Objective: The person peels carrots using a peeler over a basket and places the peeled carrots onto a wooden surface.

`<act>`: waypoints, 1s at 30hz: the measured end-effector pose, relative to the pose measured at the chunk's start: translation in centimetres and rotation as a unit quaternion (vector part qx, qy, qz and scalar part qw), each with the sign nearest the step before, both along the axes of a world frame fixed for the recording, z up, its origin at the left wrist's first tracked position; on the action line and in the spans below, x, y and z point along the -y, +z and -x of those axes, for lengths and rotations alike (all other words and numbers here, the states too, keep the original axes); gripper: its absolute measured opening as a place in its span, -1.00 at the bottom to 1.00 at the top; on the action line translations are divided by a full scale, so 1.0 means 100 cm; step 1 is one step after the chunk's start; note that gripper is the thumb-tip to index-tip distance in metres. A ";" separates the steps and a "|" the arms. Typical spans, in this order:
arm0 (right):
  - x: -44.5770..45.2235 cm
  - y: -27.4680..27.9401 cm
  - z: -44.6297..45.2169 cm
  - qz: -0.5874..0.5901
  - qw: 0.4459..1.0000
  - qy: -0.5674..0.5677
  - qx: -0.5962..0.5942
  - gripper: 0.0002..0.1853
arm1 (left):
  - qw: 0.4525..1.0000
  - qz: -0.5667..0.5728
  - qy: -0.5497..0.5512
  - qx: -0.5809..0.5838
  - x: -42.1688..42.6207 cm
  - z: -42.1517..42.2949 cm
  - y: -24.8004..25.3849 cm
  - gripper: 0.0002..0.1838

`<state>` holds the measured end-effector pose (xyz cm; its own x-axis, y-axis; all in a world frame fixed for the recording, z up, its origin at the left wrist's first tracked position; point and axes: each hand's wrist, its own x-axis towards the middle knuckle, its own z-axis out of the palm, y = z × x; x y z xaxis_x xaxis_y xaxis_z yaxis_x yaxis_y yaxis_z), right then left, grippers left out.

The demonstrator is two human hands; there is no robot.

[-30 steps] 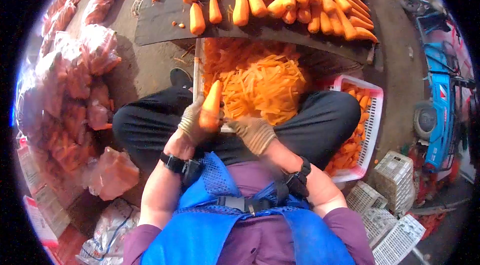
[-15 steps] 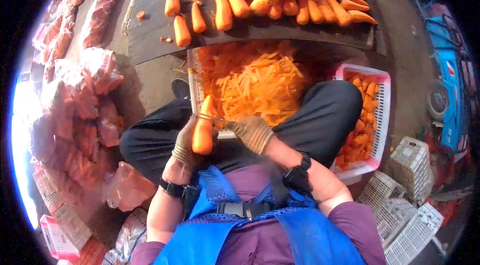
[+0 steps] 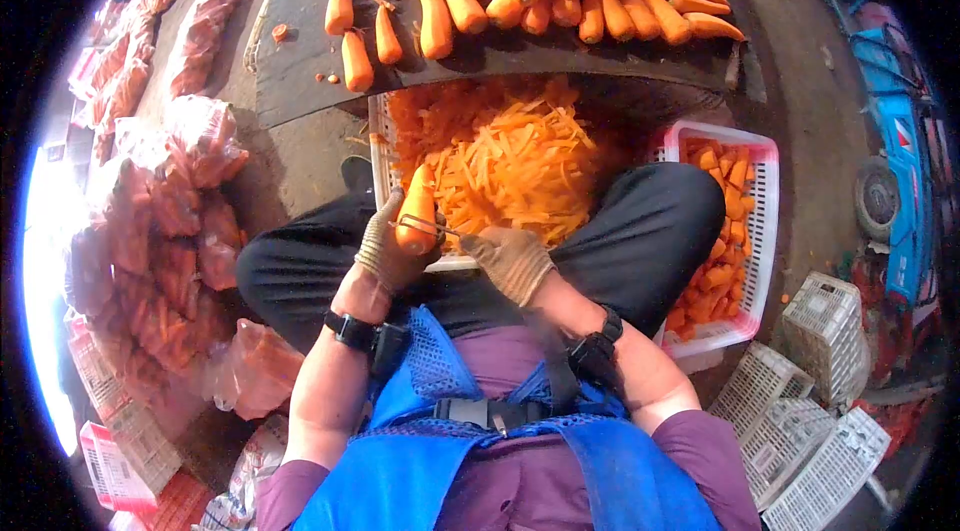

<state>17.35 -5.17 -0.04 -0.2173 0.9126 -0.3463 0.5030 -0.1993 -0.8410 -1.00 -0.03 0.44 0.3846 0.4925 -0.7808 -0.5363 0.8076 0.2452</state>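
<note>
Vest: blue [image 3: 400, 471], worn over a purple shirt [image 3: 490, 356], with a dark buckle at the chest.
Wrists: a dark band [image 3: 350, 329] on the left, another [image 3: 605, 326] on the right.
Left hand: gloved [image 3: 388, 249], fingers wrapped around one carrot [image 3: 418, 193], whose thicker end points toward the person.
Right hand: gloved [image 3: 513, 261], closed around the end of a thin metal tool [image 3: 447, 230] that crosses the near part of the held carrot.
Held carrot: in the left hand, by the near left corner of the peelings crate.
Legs: dark trousers [image 3: 310, 246], knees spread to either side of that crate.
Peelings crate: white-rimmed [image 3: 380, 151], heaped with orange peelings [image 3: 520, 166].
Side crate: pink and white [image 3: 768, 221], beyond the right knee, holding carrot pieces [image 3: 715, 276].
Stacked crates: pale, slatted [image 3: 825, 321], at the right.
Bags: clear pinkish plastic [image 3: 150, 231], piled at the left.
Table: dark-topped [image 3: 300, 71], just past the peelings, its whole carrots [image 3: 565, 6] bunched toward the right.
Vehicle: blue [image 3: 885, 91], at the far right edge, one wheel [image 3: 877, 196] showing.
</note>
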 end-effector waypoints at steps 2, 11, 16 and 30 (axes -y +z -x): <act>0.000 -0.004 0.001 0.001 0.999 0.031 0.023 -0.35 | 1.000 0.005 0.015 -0.020 0.001 -0.003 0.000 -0.52; -0.004 -0.006 0.010 -0.024 0.991 0.068 0.111 -0.33 | 1.000 0.007 0.023 0.004 0.003 -0.001 0.006 -0.52; -0.002 -0.007 0.014 -0.055 0.984 0.098 0.137 -0.35 | 0.904 -0.317 -0.144 -0.247 0.017 0.012 -0.007 -0.55; -0.018 -0.020 0.014 -0.003 0.994 0.044 0.098 -0.37 | 1.000 -0.017 -0.003 -0.026 0.023 0.037 0.050 -0.48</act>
